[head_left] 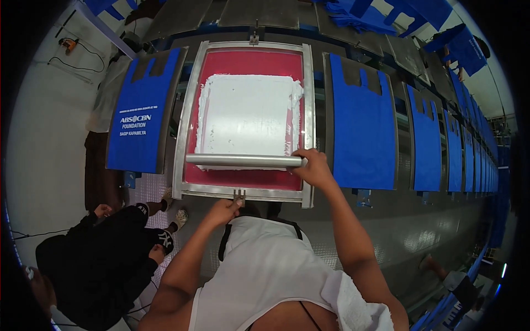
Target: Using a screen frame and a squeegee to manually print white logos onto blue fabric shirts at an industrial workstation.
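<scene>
In front of me is a screen-printing frame with silver rails and red mesh. A broad layer of white ink covers the middle of the mesh. A long silver squeegee lies crosswise over the near part of the ink. My right hand is closed round its right end. At the frame's near rail, my left hand is closed on a small metal bracket. Under the frame, whatever the mesh covers is hidden.
A printed blue bag lies on a board to the left. Plain blue bags on boards run in a row to the right. A person in black sits low at left. Another person is at lower right. Blue cloth is piled at the back.
</scene>
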Motion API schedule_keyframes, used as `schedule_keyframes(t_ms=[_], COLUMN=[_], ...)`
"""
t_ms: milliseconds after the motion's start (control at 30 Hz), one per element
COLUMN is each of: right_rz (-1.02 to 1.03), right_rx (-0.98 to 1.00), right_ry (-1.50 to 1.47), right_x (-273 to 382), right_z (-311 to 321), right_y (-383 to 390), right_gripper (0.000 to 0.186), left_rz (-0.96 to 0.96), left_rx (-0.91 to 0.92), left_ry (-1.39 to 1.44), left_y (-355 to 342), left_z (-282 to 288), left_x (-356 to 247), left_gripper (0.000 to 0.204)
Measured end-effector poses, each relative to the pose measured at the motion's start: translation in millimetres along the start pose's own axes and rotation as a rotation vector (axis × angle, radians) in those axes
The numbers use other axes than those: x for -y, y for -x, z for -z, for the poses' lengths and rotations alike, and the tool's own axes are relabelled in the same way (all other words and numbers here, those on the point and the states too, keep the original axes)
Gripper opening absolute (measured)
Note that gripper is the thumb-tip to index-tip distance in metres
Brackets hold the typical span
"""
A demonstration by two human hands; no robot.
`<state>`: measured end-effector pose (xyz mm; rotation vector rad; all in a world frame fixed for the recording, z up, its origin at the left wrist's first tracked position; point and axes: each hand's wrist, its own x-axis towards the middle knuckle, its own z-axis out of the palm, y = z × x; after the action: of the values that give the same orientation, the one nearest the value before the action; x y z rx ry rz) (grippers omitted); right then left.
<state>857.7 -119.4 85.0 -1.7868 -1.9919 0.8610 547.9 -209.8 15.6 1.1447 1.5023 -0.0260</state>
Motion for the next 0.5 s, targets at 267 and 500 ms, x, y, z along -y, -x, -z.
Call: schedule_keyframes(t_ms=[267,500], right_rz=[-0.106,-0.156], right_rx=[0.037,-0.090], right_ry=[-0.789,-0.857], right_x=[-36,-50], right_z=[-22,9], right_y=[-35,-11], right_gripper=[0.028,0.032], left_rz=[-0.130,-0.348], left_rx=[-1.102,-0.761], left_ry=[-0.128,0.098], left_y=[-37,-41], left_z=[178,162], left_x=[7,8], left_gripper=[0.043,0.052])
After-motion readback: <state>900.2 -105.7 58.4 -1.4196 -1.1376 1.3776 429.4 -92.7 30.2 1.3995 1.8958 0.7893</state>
